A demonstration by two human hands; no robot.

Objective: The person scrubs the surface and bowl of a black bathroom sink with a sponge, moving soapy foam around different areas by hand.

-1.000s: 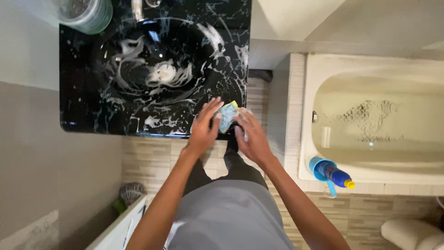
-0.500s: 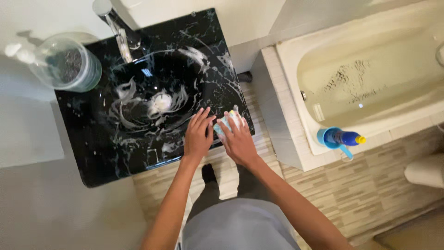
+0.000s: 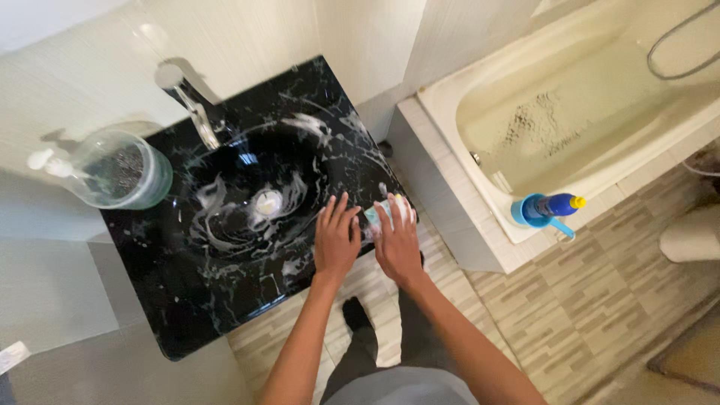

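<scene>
Black marble-like stone with white veins makes the square washbasin counter (image 3: 150,300), and white foam streaks lie over its round bowl (image 3: 255,202). At the front right corner of this counter lies a small pale blue and yellow sponge (image 3: 373,216), wet with foam. The right hand (image 3: 397,244) lies flat on top of it, fingers (image 3: 390,216) stretched and close together, pressing it down on the stone instead of closing around it; only the far end of the sponge shows past the fingertips. The sponge seems to lie with its long axis pointing away from the person, along the fingers, but most of it is covered, so I cannot be sure.

The left hand (image 3: 336,240) rests just beside, on the bowl side of the sponge, palm down and fingers spread wide on the wet rim. It holds nothing and I cannot tell if it touches the sponge edge. The right hand is clearly the nearer one.

At the back left corner stands a clear glass jar (image 3: 120,176), and a chrome tap (image 3: 191,109) rises at the back edge. A blue spray bottle with yellow cap (image 3: 546,208) lies on the tiled edge of the cream bathtub (image 3: 450,97), well apart.
</scene>
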